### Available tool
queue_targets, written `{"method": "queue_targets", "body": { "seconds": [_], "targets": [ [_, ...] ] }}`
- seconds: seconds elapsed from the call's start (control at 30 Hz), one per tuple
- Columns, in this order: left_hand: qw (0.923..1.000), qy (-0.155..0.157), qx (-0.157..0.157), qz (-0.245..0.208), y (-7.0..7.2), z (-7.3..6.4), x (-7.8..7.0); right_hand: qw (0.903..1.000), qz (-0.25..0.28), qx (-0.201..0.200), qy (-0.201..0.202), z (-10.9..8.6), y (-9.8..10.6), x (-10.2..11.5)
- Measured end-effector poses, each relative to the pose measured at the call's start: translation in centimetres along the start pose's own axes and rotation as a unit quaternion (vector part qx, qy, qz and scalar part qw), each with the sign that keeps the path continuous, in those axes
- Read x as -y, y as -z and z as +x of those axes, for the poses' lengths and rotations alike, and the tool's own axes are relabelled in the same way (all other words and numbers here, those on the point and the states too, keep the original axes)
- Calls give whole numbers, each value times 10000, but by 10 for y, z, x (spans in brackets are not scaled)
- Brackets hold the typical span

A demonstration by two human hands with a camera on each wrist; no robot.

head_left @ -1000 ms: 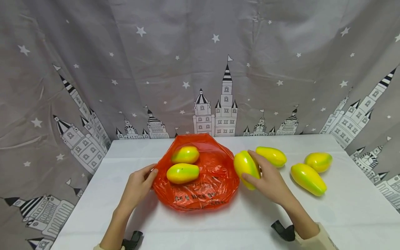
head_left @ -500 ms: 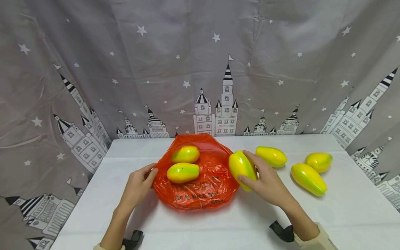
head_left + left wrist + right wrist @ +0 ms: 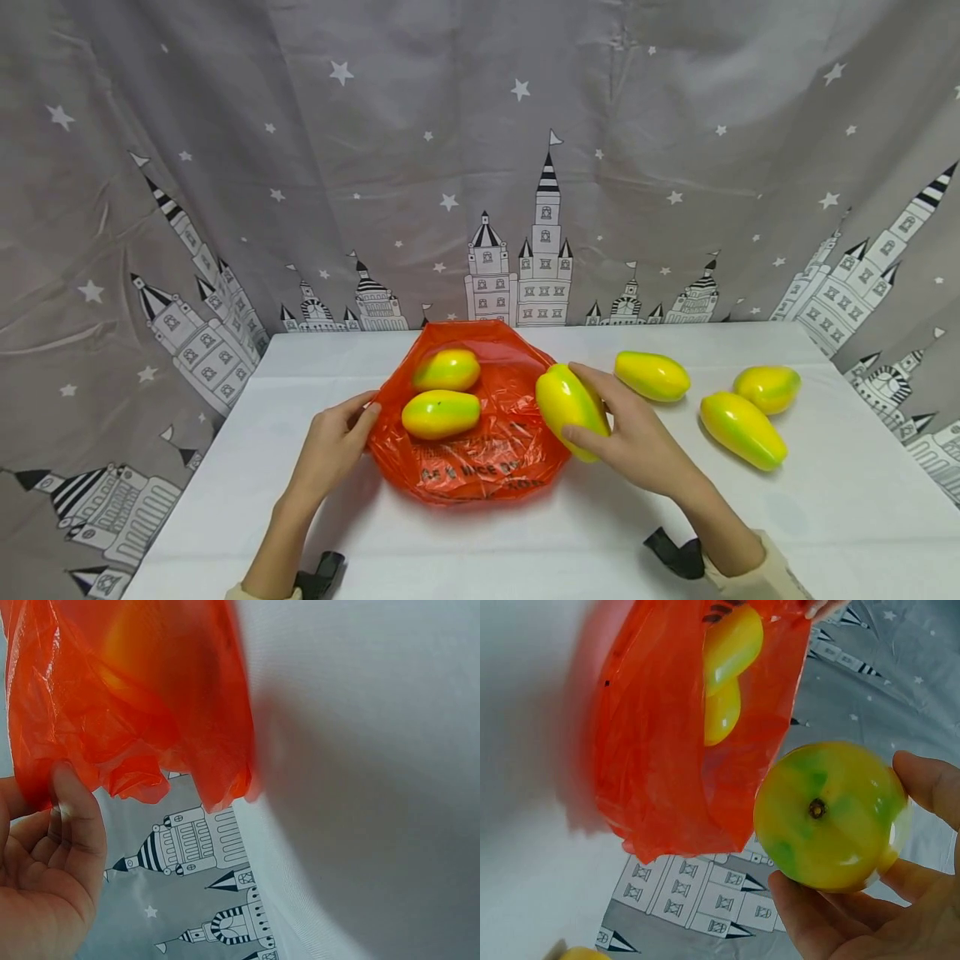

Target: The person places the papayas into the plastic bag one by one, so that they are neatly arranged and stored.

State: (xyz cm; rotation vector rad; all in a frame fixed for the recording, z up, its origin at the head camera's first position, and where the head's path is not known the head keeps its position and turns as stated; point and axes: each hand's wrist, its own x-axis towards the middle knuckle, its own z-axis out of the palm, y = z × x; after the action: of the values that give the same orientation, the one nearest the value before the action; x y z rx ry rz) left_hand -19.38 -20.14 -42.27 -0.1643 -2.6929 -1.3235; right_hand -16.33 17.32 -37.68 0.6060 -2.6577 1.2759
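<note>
My left hand (image 3: 330, 446) pinches the left edge of a red plastic bag (image 3: 480, 483), thumb and fingers on the film in the left wrist view. The bag's mouth is spread towards me, with two yellow-green papayas (image 3: 441, 415) lying inside. My right hand (image 3: 641, 437) grips a third papaya (image 3: 558, 408) at the bag's right rim, overlapping the opening in the head view. In the right wrist view that papaya (image 3: 832, 817) shows its round end with a brown spot, thumb and fingers around its sides. The bag (image 3: 660, 750) stands beside it.
Right of the bag, a papaya (image 3: 652, 375) lies near my right hand. Farther right lie two more, a longer papaya (image 3: 742, 429) and a shorter papaya (image 3: 767, 389). A white cloth (image 3: 465, 550) covers the table, and a grey castle-print curtain (image 3: 390, 167) hangs behind.
My right hand has moved left with its papaya, from just outside the bag's right rim to over it. The left hand and the bag stay nearly still.
</note>
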Motion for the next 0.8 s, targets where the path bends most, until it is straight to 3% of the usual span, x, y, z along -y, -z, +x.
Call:
{"method": "queue_targets", "body": {
  "seconds": [0.8],
  "targets": [
    [10000,9,-14,-28,1,-1,-2,9990,97,396,209,5,-23,19]
  ]
}}
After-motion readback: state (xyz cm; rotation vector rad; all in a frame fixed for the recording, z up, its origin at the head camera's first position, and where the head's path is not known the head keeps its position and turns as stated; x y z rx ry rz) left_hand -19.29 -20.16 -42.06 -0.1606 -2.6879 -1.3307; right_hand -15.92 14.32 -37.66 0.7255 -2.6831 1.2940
